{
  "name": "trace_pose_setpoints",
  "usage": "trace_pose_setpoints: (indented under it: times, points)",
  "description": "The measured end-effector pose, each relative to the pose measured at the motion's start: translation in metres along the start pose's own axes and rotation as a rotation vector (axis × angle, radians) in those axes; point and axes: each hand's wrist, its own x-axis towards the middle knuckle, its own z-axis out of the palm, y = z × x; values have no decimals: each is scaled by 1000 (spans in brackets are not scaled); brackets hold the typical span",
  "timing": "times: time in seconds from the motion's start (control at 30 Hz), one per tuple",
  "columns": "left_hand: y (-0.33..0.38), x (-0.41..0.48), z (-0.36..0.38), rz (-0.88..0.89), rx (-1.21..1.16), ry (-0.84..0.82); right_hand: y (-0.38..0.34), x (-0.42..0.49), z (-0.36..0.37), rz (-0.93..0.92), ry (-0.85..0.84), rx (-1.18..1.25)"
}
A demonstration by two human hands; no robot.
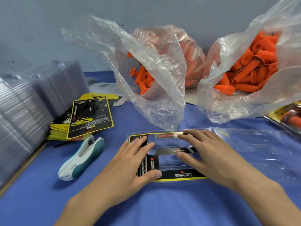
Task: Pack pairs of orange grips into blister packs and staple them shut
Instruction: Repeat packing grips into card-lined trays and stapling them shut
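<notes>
An open clear blister pack [244, 144] lies flat on the blue cloth, its left half holding a black and yellow printed card [177, 175] with two empty cut-out windows. My left hand [135, 162] rests palm down on the card's left side, fingers spread. My right hand [203, 152] presses flat on the card's right side. Neither hand grips anything. Orange grips fill two clear plastic bags, one at the back middle [143, 77] and one at the back right [250, 69]. A white and teal stapler [81, 159] lies left of the pack.
A stack of black and yellow cards [88, 118] sits at the left. Tall stacks of clear blister shells [29, 101] stand along the left edge. A finished pack [288, 116] shows at the far right. A wall rises behind the bags.
</notes>
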Motion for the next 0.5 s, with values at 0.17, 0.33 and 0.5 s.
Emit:
trace_pose_setpoints:
  times: [0.17, 0.33, 0.5]
  points:
    - [-4, 2, 0, -8, 39, 0, 9, 0, -4, -31, -104, 44]
    - [-6, 2, -2, -22, 40, 3, 22, -4, -10, -14, -151, 86]
    - [-7, 1, -2, -55, 33, -7, 28, -10, -10, -10, -103, 58]
